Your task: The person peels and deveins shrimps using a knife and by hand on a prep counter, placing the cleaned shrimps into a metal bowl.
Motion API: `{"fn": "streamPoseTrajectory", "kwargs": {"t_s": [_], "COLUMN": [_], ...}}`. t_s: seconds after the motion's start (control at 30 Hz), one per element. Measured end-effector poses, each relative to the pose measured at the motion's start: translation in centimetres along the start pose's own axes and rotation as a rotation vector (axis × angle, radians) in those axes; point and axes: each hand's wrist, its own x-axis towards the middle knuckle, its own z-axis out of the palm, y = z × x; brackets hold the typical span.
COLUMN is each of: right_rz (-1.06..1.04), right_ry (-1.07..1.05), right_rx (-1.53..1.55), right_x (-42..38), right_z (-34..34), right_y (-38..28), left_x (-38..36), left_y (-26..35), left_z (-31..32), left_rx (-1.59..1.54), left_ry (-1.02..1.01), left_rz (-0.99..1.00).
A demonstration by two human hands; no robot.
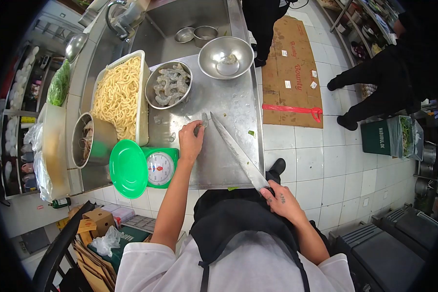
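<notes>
My right hand (281,198) grips the handle of a long knife (238,153), whose blade slants up and left over the steel counter (219,170). Near the knife's tip, my left hand (191,140) has its fingers closed on a grey shrimp (204,120). Just beyond that hand, a steel bowl (152,87) holds several grey shrimp (172,86). To its right is a larger steel bowl (207,56) with a small amount of shrimp (230,59) inside. Small wet bits lie on the counter.
A tub (144,97) of thick noodles, a steel pot (100,151) and a green scale (160,168) stand at left. Beyond is a sink (214,14). One person (263,29) stands past the counter, another (384,73) at right.
</notes>
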Motion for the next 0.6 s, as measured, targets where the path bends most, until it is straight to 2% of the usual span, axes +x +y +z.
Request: {"fn": "streamPoseTrajectory", "kwargs": {"t_s": [0.3,0.4,0.5,0.6], "right_rz": [-0.040,0.043,0.032,0.041], "right_ry": [-0.044,-0.092,-0.098,-0.113], "right_rx": [0.041,0.101,0.147,0.166], "right_x": [0.5,0.6,1.1,1.5], "right_z": [1.1,0.9,1.2,1.0], "right_y": [1.1,0.5,1.3,1.0], "left_x": [-0.4,-0.6,-0.7,-0.7], "left_y": [-0.1,-0.3,-0.3,-0.5], "left_z": [0.4,0.5,0.6,0.9], "left_rx": [-0.020,0.018,0.036,0.066], "left_ry": [0.043,0.036,0.016,0.105], "left_rz": [0.005,0.054,0.057,0.149]}}
